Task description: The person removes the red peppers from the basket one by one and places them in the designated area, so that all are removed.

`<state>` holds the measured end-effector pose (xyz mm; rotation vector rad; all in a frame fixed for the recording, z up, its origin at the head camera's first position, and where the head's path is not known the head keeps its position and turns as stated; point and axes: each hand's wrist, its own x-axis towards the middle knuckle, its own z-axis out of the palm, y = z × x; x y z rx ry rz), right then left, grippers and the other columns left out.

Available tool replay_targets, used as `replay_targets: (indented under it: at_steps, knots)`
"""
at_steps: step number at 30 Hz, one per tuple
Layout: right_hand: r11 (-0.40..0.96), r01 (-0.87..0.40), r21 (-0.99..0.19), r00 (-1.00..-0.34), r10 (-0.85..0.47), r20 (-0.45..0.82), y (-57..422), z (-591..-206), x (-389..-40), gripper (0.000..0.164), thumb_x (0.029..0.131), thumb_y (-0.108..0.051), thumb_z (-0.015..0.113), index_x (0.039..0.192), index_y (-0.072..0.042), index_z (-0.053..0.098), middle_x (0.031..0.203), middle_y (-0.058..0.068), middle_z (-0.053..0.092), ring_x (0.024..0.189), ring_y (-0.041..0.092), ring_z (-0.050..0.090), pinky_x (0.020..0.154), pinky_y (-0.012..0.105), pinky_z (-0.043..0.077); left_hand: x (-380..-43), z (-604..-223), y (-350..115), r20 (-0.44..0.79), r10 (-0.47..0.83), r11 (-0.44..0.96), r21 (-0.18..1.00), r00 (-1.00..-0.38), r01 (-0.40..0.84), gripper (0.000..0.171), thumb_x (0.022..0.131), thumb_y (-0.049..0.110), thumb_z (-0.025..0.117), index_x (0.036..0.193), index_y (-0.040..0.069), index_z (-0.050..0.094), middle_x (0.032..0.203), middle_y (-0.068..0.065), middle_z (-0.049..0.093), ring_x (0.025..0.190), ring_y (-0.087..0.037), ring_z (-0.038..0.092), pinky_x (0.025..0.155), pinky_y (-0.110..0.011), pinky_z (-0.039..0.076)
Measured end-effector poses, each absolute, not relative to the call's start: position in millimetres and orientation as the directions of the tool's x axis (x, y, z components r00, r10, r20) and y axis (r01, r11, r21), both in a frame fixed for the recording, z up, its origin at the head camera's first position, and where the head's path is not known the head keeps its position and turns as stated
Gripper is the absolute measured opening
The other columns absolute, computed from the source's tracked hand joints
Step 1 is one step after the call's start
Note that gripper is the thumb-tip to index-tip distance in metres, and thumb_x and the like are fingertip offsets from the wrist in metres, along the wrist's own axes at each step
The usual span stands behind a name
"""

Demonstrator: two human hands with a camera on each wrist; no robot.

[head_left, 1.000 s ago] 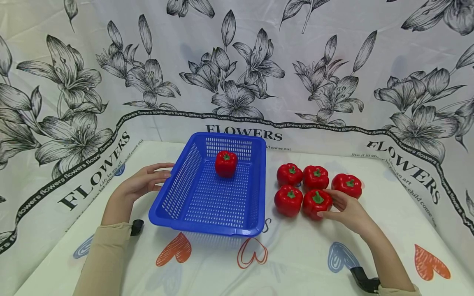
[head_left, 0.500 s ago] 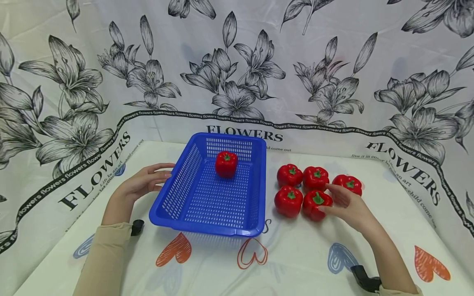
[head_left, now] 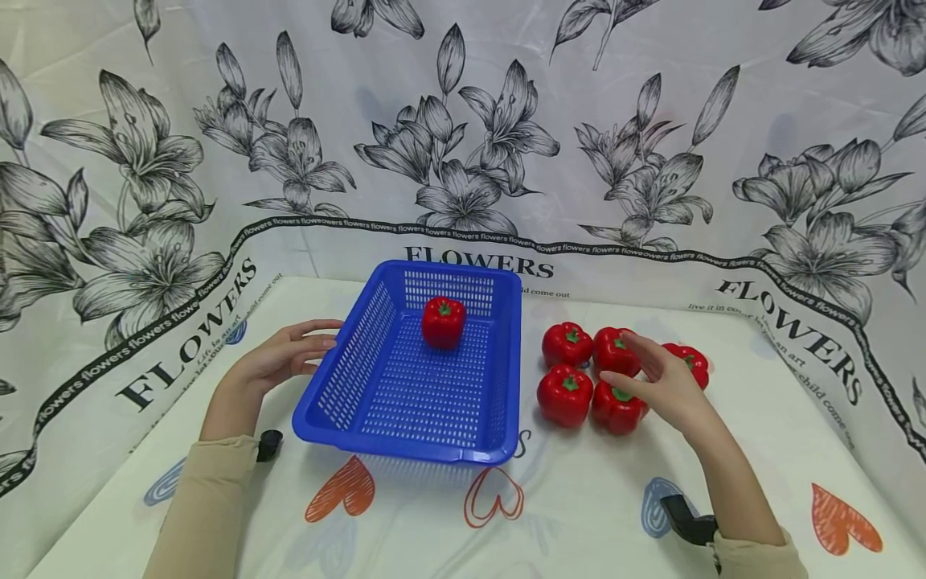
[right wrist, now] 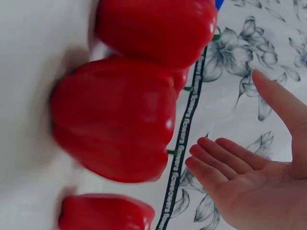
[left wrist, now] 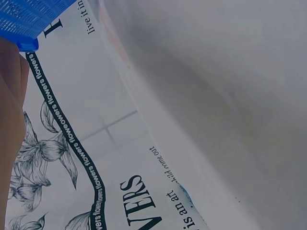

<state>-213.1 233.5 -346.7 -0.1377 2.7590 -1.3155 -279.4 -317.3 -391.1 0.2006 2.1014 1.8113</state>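
Note:
A blue plastic basket [head_left: 394,450] stands on the cloth with one red bell pepper [head_left: 443,323] inside, near its far end. At the basket's left rim, my left hand [head_left: 278,354] rests its loosely bent fingers against the side; the left wrist view shows part of this hand [left wrist: 10,105] beside the blue basket [left wrist: 36,19]. To the right, my right hand [head_left: 669,386] hovers over the front right bell pepper [head_left: 617,412], partly covering it. Thumb and fingers are spread, and the right wrist view shows the hand [right wrist: 259,191] holding nothing, apart from the nearest pepper [right wrist: 115,120].
Further red bell peppers lie close together: one at back left [head_left: 567,345], one at front left [head_left: 565,396], one behind my right hand [head_left: 611,354] and one at far right [head_left: 690,362]. A flower-printed cloth [head_left: 463,121] rises behind the table.
My right hand has lifted off the front right pepper and moved up and slightly left above it. That pepper has stayed in place. The left hand and basket look unmoved.

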Motion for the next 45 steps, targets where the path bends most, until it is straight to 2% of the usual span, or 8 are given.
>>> replay_targets:
  at_steps: [5, 12, 22, 29, 35, 39, 45]
  knots:
    - [0.592, -0.047, -0.804, -0.990, -0.134, -0.040, 218.3, -342.9, -222.5, 0.087, 0.087, -0.041, 0.071, 0.156, -0.014, 0.023, 0.159, 0.017, 0.029, 0.145, 0.044, 0.027, 0.105, 0.056, 0.040, -280.2, -392.2, -317.4, -0.176, 0.328, 0.176, 0.977, -0.928, -0.123, 0.029, 0.101, 0.015, 0.050, 0.130, 0.020, 0.050, 0.104, 0.011, 0.072, 0.096, -0.009, 0.070, 0.079, -0.030, 0.057]
    - [0.537, -0.070, -0.841, -0.986, -0.164, -0.022, 194.0, -345.6, -242.2, 0.087, 0.086, -0.042, 0.072, 0.155, -0.015, 0.026, 0.159, 0.012, 0.031, 0.148, 0.036, 0.027, 0.112, 0.052, 0.035, -281.0, -392.6, -317.5, -0.178, 0.327, 0.181, 0.976, -0.928, -0.123, 0.030, 0.101, 0.015, 0.050, 0.131, 0.019, 0.049, 0.104, 0.011, 0.073, 0.097, -0.009, 0.070, 0.080, -0.030, 0.057]
    - [0.515, -0.085, -0.853, -0.983, -0.184, -0.014, 149.9, -347.1, -265.5, 0.085, 0.085, -0.043, 0.073, 0.154, -0.020, 0.030, 0.159, 0.007, 0.034, 0.148, 0.031, 0.029, 0.113, 0.052, 0.034, -281.4, -391.3, -318.2, -0.192, 0.314, 0.210, 0.969, -0.930, -0.130, 0.040, 0.101, 0.019, 0.052, 0.139, 0.012, 0.043, 0.106, 0.013, 0.072, 0.099, -0.008, 0.069, 0.082, -0.030, 0.056]
    - [0.462, -0.138, -0.876, -0.969, -0.248, 0.022, 120.0, -346.5, -276.5, 0.086, 0.082, -0.043, 0.076, 0.152, -0.019, 0.032, 0.158, 0.005, 0.036, 0.148, 0.026, 0.031, 0.116, 0.045, 0.033, -281.8, -391.6, -317.3, -0.196, 0.315, 0.210, 0.969, -0.929, -0.133, 0.039, 0.101, 0.019, 0.052, 0.139, 0.013, 0.043, 0.106, 0.012, 0.072, 0.099, -0.008, 0.069, 0.082, -0.030, 0.056]
    - [0.448, -0.154, -0.881, -0.955, -0.296, 0.017, 102.1, -346.6, -284.5, 0.086, 0.083, -0.036, 0.076, 0.153, -0.017, 0.030, 0.159, 0.006, 0.033, 0.149, 0.027, 0.029, 0.116, 0.046, 0.032, -282.1, -391.9, -316.4, -0.196, 0.314, 0.213, 0.968, -0.929, -0.132, 0.040, 0.101, 0.020, 0.052, 0.139, 0.013, 0.044, 0.106, 0.012, 0.072, 0.100, -0.008, 0.069, 0.082, -0.031, 0.056]
    - [0.452, -0.161, -0.877, -0.948, -0.319, 0.009, 92.2, -348.4, -291.8, 0.083, 0.084, -0.028, 0.076, 0.152, -0.014, 0.031, 0.159, 0.008, 0.033, 0.148, 0.029, 0.030, 0.116, 0.045, 0.031, -282.0, -392.5, -317.0, -0.197, 0.315, 0.210, 0.968, -0.929, -0.134, 0.040, 0.101, 0.020, 0.053, 0.139, 0.012, 0.043, 0.107, 0.012, 0.072, 0.100, -0.009, 0.069, 0.082, -0.031, 0.056]
    - [0.501, -0.184, -0.845, -0.943, -0.334, 0.007, 75.5, -348.0, -299.0, 0.084, 0.083, -0.025, 0.078, 0.152, -0.012, 0.032, 0.157, 0.010, 0.036, 0.147, 0.030, 0.033, 0.115, 0.044, 0.034, -282.2, -392.4, -317.5, -0.192, 0.324, 0.215, 0.969, -0.926, -0.126, 0.041, 0.101, 0.019, 0.052, 0.140, 0.012, 0.042, 0.107, 0.012, 0.071, 0.100, -0.009, 0.069, 0.082, -0.031, 0.056]
